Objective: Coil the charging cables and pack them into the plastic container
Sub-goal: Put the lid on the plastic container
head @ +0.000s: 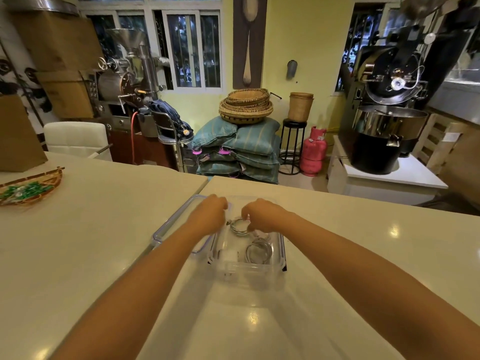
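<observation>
Right hand point(262, 214) pinches one coiled cable point(239, 226) beside second coil point(258, 253) in container point(246, 273).

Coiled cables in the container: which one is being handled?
The far coil, under the right hand's curled fingers at the container's back end. The other coil lies untouched nearer the camera.

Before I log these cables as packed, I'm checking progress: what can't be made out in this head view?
Head view:
1. Whether the left hand grips the upper coil: its own knuckles hide the fingertips.
2. Far end of the container: that hand and the right hand cover it.
3. White item beside the lower coil: blurred, too small to identify.
</observation>
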Motion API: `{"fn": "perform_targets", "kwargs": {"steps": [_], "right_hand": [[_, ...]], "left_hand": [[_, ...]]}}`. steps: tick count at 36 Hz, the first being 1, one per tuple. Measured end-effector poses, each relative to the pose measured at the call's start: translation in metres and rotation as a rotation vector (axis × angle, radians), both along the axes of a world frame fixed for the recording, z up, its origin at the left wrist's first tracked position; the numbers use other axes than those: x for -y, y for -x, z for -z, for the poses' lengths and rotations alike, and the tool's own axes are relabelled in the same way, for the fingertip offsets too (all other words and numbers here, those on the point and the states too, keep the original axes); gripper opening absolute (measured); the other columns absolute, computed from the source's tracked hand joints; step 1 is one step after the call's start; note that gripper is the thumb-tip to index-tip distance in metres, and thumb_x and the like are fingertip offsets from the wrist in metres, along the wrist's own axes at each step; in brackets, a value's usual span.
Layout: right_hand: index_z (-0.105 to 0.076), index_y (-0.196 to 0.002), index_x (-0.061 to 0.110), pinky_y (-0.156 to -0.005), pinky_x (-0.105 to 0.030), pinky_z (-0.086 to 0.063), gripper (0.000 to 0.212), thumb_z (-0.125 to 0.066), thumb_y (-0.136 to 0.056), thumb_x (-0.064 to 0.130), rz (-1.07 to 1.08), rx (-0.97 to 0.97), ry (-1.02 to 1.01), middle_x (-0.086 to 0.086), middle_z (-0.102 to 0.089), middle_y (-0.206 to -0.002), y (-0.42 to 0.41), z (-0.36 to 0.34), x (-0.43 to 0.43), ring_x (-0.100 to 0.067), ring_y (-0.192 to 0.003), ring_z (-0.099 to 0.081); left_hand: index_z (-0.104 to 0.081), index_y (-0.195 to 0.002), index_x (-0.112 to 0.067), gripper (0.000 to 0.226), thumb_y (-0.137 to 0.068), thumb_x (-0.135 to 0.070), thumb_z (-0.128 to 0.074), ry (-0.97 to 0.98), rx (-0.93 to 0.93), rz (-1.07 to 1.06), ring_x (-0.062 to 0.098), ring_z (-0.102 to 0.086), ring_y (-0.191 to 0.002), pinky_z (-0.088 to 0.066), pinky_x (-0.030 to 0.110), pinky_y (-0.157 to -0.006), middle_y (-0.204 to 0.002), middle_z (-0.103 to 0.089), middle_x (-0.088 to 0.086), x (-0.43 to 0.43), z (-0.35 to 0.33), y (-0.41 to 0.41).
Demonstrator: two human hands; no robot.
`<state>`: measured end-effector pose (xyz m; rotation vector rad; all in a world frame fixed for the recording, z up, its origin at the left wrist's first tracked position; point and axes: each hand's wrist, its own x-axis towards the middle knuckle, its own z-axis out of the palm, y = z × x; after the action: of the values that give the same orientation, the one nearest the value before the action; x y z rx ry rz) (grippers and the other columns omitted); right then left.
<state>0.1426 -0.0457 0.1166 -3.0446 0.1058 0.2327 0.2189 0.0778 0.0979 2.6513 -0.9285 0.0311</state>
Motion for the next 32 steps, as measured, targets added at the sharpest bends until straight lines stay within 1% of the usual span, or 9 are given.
{"fn": "perform_targets", "kwargs": {"steps": [4, 11, 14, 18, 21, 24, 28, 30, 32], "right_hand": [[-0.056, -0.118, 0.008, -0.088, -0.037, -0.047, 0.035, -0.06, -0.085, 0.02, -0.023, 0.113, -0.14, -0.015, -0.059, -0.12, -0.008, -0.014, -0.02, -0.029, -0.106, -0.056], [-0.048, -0.127, 0.004, -0.096, -0.035, -0.04, 0.044, -0.057, -0.088, 0.021, -0.052, 0.102, -0.3, -0.016, -0.052, -0.13, -0.028, -0.011, -0.072, -0.029, -0.117, -0.049], [-0.04, -0.131, -0.001, -0.099, -0.035, -0.038, 0.051, -0.056, -0.088, 0.023, 0.06, 0.064, -0.48, -0.017, -0.046, -0.137, -0.036, -0.004, -0.096, -0.03, -0.123, -0.044], [-0.042, -0.125, -0.006, -0.097, -0.037, -0.04, 0.043, -0.053, -0.089, 0.016, 0.247, -0.004, -0.681, -0.021, -0.046, -0.133, -0.047, 0.012, -0.119, -0.034, -0.121, -0.045], [-0.035, -0.131, -0.005, -0.111, -0.041, -0.028, 0.047, -0.047, -0.092, 0.017, 0.385, -0.082, -0.665, -0.02, -0.038, -0.139, -0.059, 0.027, -0.129, -0.037, -0.131, -0.032], [-0.035, -0.13, -0.006, -0.116, -0.046, -0.012, 0.045, -0.039, -0.094, 0.022, 0.479, -0.142, -0.587, -0.02, -0.036, -0.138, -0.069, 0.035, -0.133, -0.039, -0.131, -0.03], [-0.009, -0.139, -0.007, -0.112, -0.043, -0.019, 0.066, -0.042, -0.092, 0.026, 0.601, -0.204, -0.639, -0.024, -0.016, -0.148, -0.075, 0.041, -0.135, -0.042, -0.137, -0.012], [0.0, -0.14, -0.006, -0.111, -0.04, -0.021, 0.072, -0.044, -0.092, 0.026, 0.669, -0.189, -0.711, -0.025, -0.009, -0.149, -0.076, 0.042, -0.135, -0.04, -0.138, -0.008], [-0.001, -0.14, -0.003, -0.111, -0.04, -0.025, 0.071, -0.044, -0.091, 0.023, 0.717, -0.16, -0.775, -0.027, -0.008, -0.148, -0.074, 0.042, -0.136, -0.038, -0.138, -0.012]], "left_hand": [[-0.054, -0.114, -0.002, 0.028, -0.09, -0.003, -0.04, 0.095, -0.038, -0.18, 0.033, -0.053, -0.107, -0.043, 0.037, -0.091, -0.12, -0.053, 0.021, -0.04, 0.003, -0.026], [-0.046, -0.12, 0.005, 0.032, -0.091, -0.01, -0.042, -0.042, -0.136, -0.356, 0.035, -0.052, -0.11, -0.043, 0.035, -0.087, -0.124, -0.051, 0.025, -0.092, 0.036, -0.054], [-0.043, -0.124, 0.004, 0.035, -0.091, -0.008, -0.04, -0.071, -0.172, -0.38, 0.036, -0.05, -0.115, -0.04, 0.036, -0.091, -0.128, -0.05, 0.024, -0.098, 0.045, -0.061], [-0.041, -0.126, 0.003, 0.036, -0.092, -0.009, -0.038, -0.072, -0.215, -0.379, 0.034, -0.049, -0.118, -0.039, 0.033, -0.093, -0.13, -0.051, 0.023, -0.1, 0.054, -0.066], [-0.043, -0.121, 0.002, 0.032, -0.092, -0.012, -0.042, -0.062, -0.266, -0.35, 0.035, -0.051, -0.114, -0.041, 0.033, -0.089, -0.126, -0.053, 0.023, -0.1, 0.058, -0.066], [-0.045, -0.114, -0.001, 0.026, -0.092, -0.013, -0.041, -0.049, -0.304, -0.336, 0.036, -0.052, -0.11, -0.041, 0.032, -0.086, -0.123, -0.054, 0.023, -0.099, 0.06, -0.067], [-0.043, -0.086, -0.014, 0.006, -0.09, -0.011, -0.041, -0.018, -0.309, -0.321, 0.035, -0.053, -0.108, -0.041, 0.032, -0.084, -0.12, -0.056, 0.023, -0.101, 0.06, -0.068], [-0.042, -0.091, -0.015, 0.004, -0.09, -0.01, -0.041, -0.014, -0.312, -0.318, 0.034, -0.053, -0.11, -0.041, 0.032, -0.085, -0.121, -0.056, 0.022, -0.101, 0.058, -0.067], [-0.049, -0.106, -0.006, 0.018, -0.088, -0.009, -0.044, 0.023, -0.331, -0.328, 0.034, -0.052, -0.111, -0.04, 0.032, -0.086, -0.122, -0.056, 0.022, -0.1, 0.058, -0.068]]}}
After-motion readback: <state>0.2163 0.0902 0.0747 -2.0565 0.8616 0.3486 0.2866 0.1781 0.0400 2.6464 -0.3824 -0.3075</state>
